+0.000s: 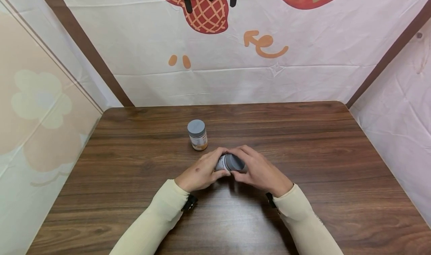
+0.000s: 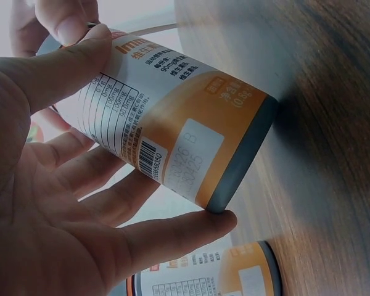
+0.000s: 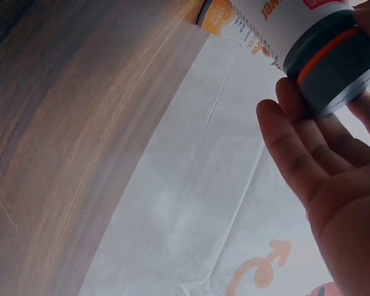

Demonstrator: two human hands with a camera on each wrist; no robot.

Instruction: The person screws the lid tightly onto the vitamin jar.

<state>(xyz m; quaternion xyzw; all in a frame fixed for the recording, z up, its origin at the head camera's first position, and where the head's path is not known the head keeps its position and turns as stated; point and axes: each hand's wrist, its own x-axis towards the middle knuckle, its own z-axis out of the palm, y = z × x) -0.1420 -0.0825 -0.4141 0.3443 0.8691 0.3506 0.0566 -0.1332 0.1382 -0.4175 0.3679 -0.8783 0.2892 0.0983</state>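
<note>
My left hand [image 1: 202,171] grips a vitamin bottle [image 2: 191,142], thumb across its white and orange label and fingers behind it. The bottle leans over, its grey base close to the table in the left wrist view; whether they touch I cannot tell. At its other end my right hand [image 1: 260,169] holds the dark grey lid [image 3: 336,68], which has an orange-red ring, between thumb and fingers. The lid sits on the bottle. A second, similar vitamin bottle [image 1: 197,135] stands upright with its grey lid on, just beyond my left hand.
Both bottles are on or over a brown wood-grain table [image 1: 134,157] with rounded far corners. A white printed cloth [image 1: 229,79] hangs behind its far edge, and more cloth hangs at the left and right sides.
</note>
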